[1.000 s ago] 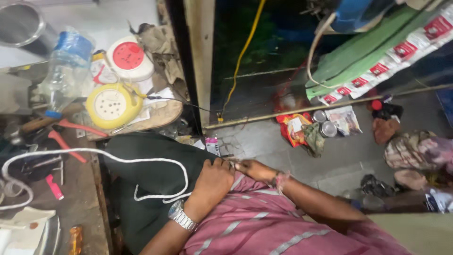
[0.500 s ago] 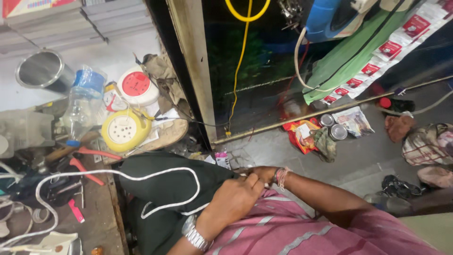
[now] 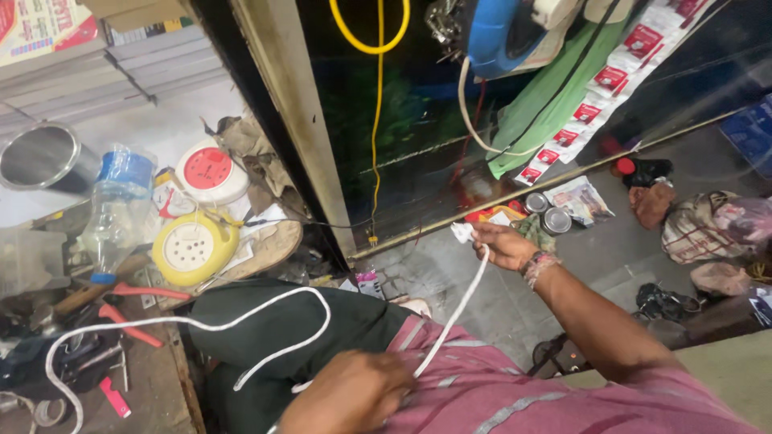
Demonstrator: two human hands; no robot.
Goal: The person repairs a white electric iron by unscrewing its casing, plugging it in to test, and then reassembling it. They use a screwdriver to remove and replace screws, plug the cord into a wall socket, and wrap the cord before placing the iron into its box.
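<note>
One white cable (image 3: pixel 193 323) loops across the dark-trousered lap (image 3: pixel 265 337), left to right. Two round extension reels, one yellow (image 3: pixel 191 247) and one white-and-red (image 3: pixel 211 173), sit far left. The right hand (image 3: pixel 503 245) pinches the cable's white plug (image 3: pixel 461 232); the left hand (image 3: pixel 354 394), near, closes around the cable.

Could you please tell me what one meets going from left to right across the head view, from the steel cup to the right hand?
Steel cup → plastic bottle → yellow reel → left hand → white cord → right hand.
</note>
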